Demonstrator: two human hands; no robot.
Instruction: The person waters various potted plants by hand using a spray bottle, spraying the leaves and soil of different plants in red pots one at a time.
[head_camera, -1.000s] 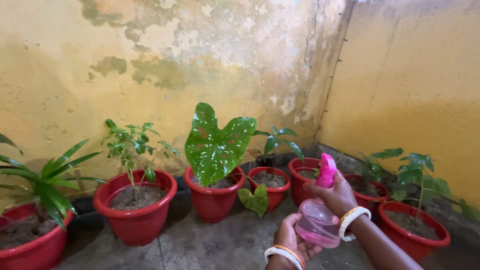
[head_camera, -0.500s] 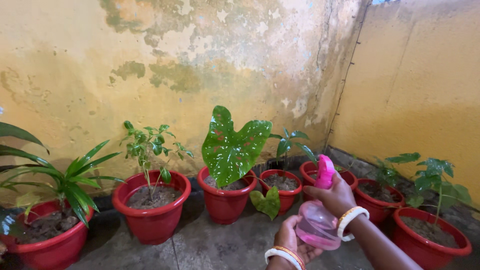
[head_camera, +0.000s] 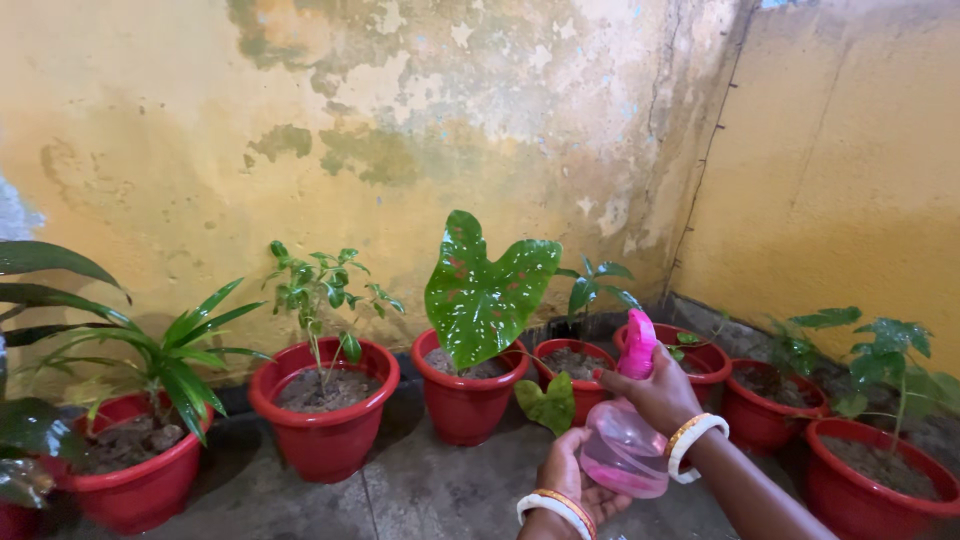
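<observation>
1. Head view, the grip: a pink spray bottle (head_camera: 628, 440) is held by both hands in the lower middle of the picture. Its neck is wrapped by the right hand (head_camera: 655, 392), the fingers closed around it just under the pink spray head (head_camera: 638, 345). The round clear-pink body is cupped from below by the left hand (head_camera: 570, 480), the fingers curled against its underside. Bangles are worn on both wrists.

2. Head view, the axis: the bottle is held nearly upright, its long axis running from the body at the bottom to the spray head at the top, tilted slightly to the right. Which way the nozzle points cannot be told for sure.

3. Head view, the key relation: the spotted heart-shaped leaf (head_camera: 485, 290) is taken as landmark. The bottle is seen to the right of it and lower, near but apart. The leaf rises from a red pot (head_camera: 465, 400) just left of the bottle. The left hand is the nearer one to that pot; the right hand is the nearer one to the spray head.

4. Head view, the surroundings: a smaller red pot (head_camera: 570, 372) stands just right of the landmark leaf, behind the bottle. More red pots are lined along the stained yellow wall (head_camera: 350, 130).
</observation>
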